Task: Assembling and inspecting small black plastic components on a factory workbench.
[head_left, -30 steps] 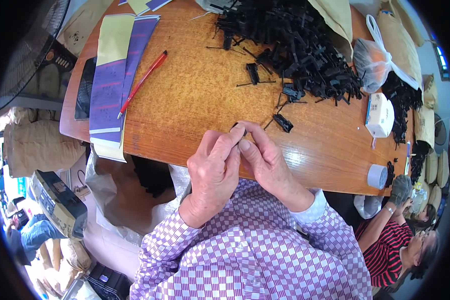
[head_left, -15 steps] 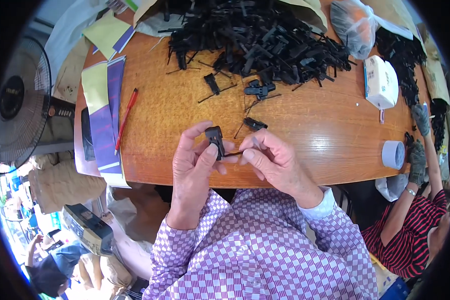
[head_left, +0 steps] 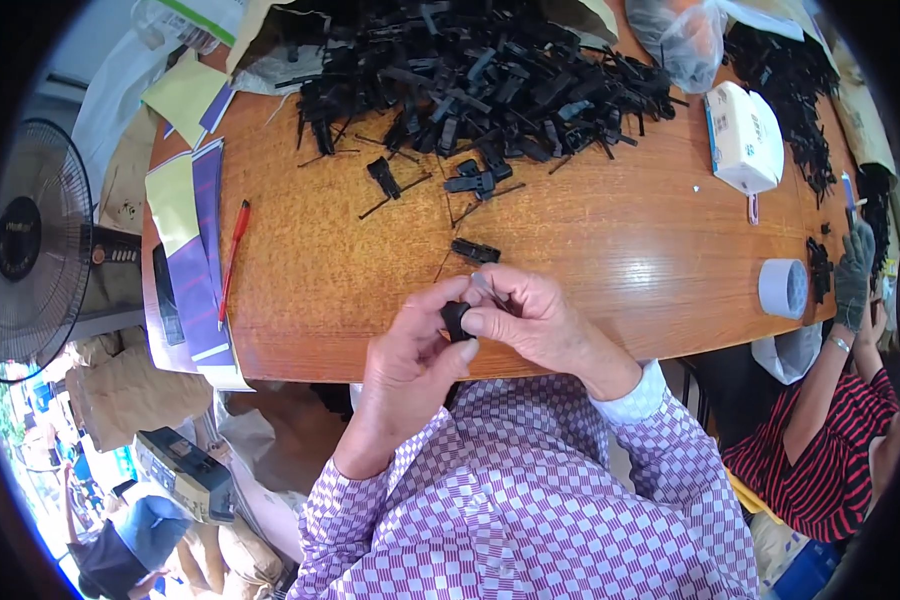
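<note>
Close to the table's near edge, both my hands meet around a small black plastic part (head_left: 457, 320). My left hand (head_left: 410, 350) is closed on it, with fingers and thumb pressed to its side. From the right, my right hand (head_left: 535, 320) pinches at the same part, and a thin pale sliver shows between its fingertips. Most of the part is hidden by the fingers. Just beyond them lies a loose black plastic clip (head_left: 476, 250). Farther off are another black clip with a thin stem (head_left: 383, 178) and a black clip cluster (head_left: 475, 180).
A large heap of black parts (head_left: 490, 90) covers the table's far side. To the left are a red pen (head_left: 234, 262), purple-and-yellow sheets (head_left: 175, 210) and a fan (head_left: 35, 245). A tissue pack (head_left: 745, 138) and tape roll (head_left: 783, 288) stand right, near a co-worker's gloved hand (head_left: 854, 275).
My hands have come together, and the black part has turned so that it is mostly covered by fingers. The view has shifted slightly. The co-worker's gloved hand has moved up.
</note>
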